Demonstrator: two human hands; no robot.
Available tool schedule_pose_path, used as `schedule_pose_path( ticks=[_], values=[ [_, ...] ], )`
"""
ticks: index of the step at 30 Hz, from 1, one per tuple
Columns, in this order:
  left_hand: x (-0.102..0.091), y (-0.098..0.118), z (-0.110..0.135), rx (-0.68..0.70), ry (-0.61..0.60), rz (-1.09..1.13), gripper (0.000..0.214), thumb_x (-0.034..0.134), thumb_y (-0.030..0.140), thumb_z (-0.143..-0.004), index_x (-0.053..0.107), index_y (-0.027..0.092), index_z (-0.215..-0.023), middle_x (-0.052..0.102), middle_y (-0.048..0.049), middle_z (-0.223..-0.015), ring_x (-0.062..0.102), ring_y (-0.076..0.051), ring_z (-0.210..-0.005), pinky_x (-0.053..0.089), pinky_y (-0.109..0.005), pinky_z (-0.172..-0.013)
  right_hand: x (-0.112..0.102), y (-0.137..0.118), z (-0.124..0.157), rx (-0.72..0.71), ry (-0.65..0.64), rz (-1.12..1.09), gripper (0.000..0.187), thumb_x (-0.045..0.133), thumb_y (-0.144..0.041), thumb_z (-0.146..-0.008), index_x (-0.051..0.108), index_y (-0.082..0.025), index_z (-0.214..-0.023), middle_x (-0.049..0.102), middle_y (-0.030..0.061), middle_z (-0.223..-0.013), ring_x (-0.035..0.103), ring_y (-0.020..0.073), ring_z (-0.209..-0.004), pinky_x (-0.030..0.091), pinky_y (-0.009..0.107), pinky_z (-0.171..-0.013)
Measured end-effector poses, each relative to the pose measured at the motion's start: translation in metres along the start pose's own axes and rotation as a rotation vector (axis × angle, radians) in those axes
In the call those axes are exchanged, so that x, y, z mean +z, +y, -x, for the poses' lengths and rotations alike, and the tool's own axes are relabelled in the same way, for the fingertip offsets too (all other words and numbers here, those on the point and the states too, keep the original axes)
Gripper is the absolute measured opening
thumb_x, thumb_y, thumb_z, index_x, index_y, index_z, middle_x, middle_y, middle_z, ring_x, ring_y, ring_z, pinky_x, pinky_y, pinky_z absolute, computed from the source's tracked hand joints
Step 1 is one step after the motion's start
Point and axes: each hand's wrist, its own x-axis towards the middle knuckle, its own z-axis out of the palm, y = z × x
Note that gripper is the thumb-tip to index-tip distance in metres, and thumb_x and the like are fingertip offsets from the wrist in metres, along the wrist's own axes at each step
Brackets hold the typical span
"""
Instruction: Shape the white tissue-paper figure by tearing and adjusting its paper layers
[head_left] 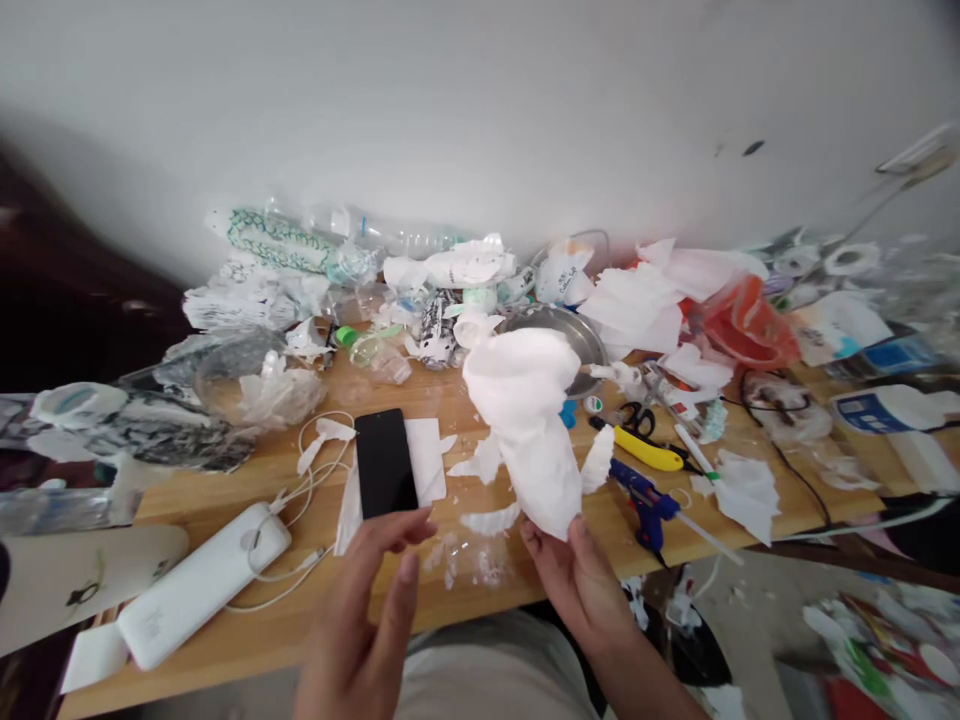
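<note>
Right hand (pixel 581 580) pinching the lower edge of a crumpled white paper form (pixel 529 420) above the cluttered wooden surface (pixel 465 590), left hand (pixel 367 610) open and empty beside a black phone (pixel 385 463), shaping seemingly unfinished, glue gun (pixel 643 497) untouched.

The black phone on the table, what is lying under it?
Under the black phone lies a white paper sheet, showing along its right side, on the wooden table. Whatever is directly beneath the phone is covered.

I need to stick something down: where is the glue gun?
The blue glue gun lies near the table's front edge, right of the right hand, below the yellow cutter.
</note>
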Motion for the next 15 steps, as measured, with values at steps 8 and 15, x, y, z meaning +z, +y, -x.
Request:
schedule_pose_path(
  ticks=[8,15],
  values=[
    [0.018,0.022,0.014,0.390,-0.105,-0.141,0.047,0.058,0.009,-0.090,0.053,0.021,-0.136,0.071,-0.0111,-0.122,0.065,-0.022,-0.118,0.054,-0.033,-0.103,0.004,0.002,-0.007,-0.255,-0.085,0.291,0.048,0.080,-0.057,-0.074,0.072,-0.028,-0.112,0.077,0.0070,-0.107,0.071,0.0220,-0.098,0.059,0.038,-0.090],
    [0.064,0.048,0.020,0.342,-0.271,0.227,0.085,0.060,0.022,-0.095,0.007,0.029,-0.162,0.038,-0.0177,-0.162,0.045,-0.032,-0.144,0.047,-0.051,-0.113,-0.008,-0.003,0.001,-0.694,0.058,0.486,0.044,0.080,-0.038,-0.076,0.064,-0.024,-0.115,0.068,0.0066,-0.114,0.066,0.0204,-0.100,0.057,0.037,-0.091]
  ],
)
